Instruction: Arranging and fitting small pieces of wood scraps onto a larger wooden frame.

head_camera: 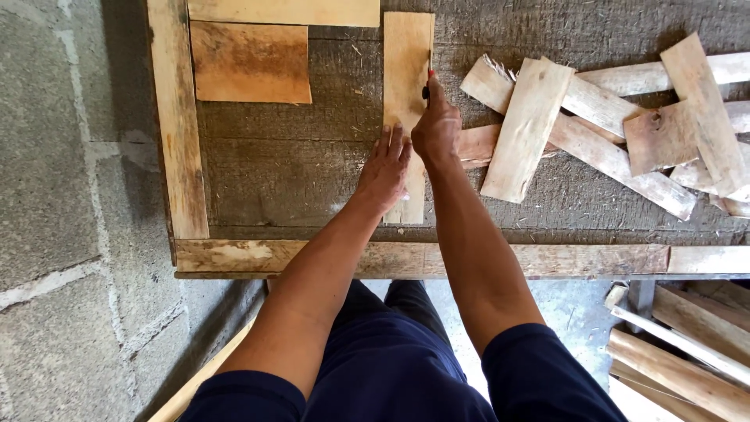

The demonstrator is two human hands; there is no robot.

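Flat, left hand pins plank; right hand fisted.

I see a pile of rough wood offcuts at right, a brown veneer sheet upper left, more slats on the floor.

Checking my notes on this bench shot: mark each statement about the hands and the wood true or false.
1. The left hand lies flat on the upright strip. True.
2. The right hand is empty. False: it grips a small tool with a red tip at the strip's right edge.
3. A pile of strips lies right of the hands. True.
4. The brown sheet lies under the left hand. False: it lies apart, at the bench's upper left.
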